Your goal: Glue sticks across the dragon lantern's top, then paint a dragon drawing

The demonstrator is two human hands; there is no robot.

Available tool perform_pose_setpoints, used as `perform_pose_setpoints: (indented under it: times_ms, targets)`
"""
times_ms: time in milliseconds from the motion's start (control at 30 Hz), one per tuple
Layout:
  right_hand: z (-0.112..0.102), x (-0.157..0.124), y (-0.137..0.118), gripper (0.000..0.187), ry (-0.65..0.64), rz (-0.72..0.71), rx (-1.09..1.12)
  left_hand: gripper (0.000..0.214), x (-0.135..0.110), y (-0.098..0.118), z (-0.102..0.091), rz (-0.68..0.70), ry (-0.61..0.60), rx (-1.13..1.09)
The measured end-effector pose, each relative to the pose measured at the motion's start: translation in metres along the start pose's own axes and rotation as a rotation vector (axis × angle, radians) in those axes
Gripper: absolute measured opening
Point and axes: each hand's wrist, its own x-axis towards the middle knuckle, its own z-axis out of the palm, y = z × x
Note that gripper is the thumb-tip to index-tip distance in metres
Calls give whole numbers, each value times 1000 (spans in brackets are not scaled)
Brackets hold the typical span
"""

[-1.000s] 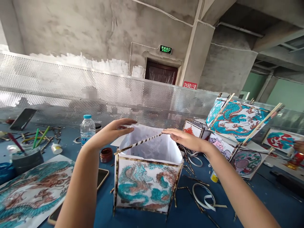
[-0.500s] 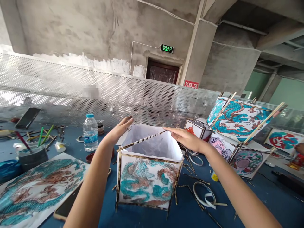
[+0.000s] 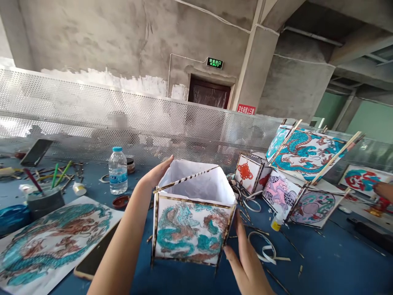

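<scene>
A box-shaped paper lantern (image 3: 190,233) stands in front of me, its front panel painted with a teal and brown dragon and edged with dark mottled sticks. Its top is uncovered and shows the white paper inside. One striped stick (image 3: 187,179) runs diagonally over that opening, from the front left corner to the far right rim. My left hand (image 3: 160,173) rests against the lantern's left far side, its fingers partly hidden behind the paper. At the lower right corner, my right hand (image 3: 244,256) grips the frame, thumb in front and fingers along the side.
Left are a dragon painting (image 3: 58,237), a phone (image 3: 98,256), a brush cup (image 3: 46,203) and a water bottle (image 3: 118,172). Right are a strip coil (image 3: 262,248), a glue bottle (image 3: 277,222) and other painted lanterns (image 3: 310,153). Another person's hand (image 3: 383,191) shows far right.
My right hand has come down from above the rim to the lantern's lower right corner. My left hand has lowered slightly onto its left side. The diagonal stick remains across the top.
</scene>
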Motion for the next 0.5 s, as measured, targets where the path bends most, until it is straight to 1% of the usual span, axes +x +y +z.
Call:
perform_pose_setpoints:
  times_ms: [100, 167, 267, 333, 500]
  targets:
    - [13, -3, -5, 58, 59, 34, 40, 46, -1, 2, 5, -135, 49, -134]
    - [14, 1, -8, 57, 71, 58, 87, 45, -3, 3, 9, -152, 71, -142]
    - [14, 3, -10, 53, 89, 113, 152, 46, -6, 3, 10, -140, 83, -73]
    - [15, 3, -11, 53, 104, 145, 194, 47, -6, 2, 7, -120, 75, 4]
    - [11, 1, -11, 55, 177, 197, 264, 54, 1, -2, -12, -59, -50, 168]
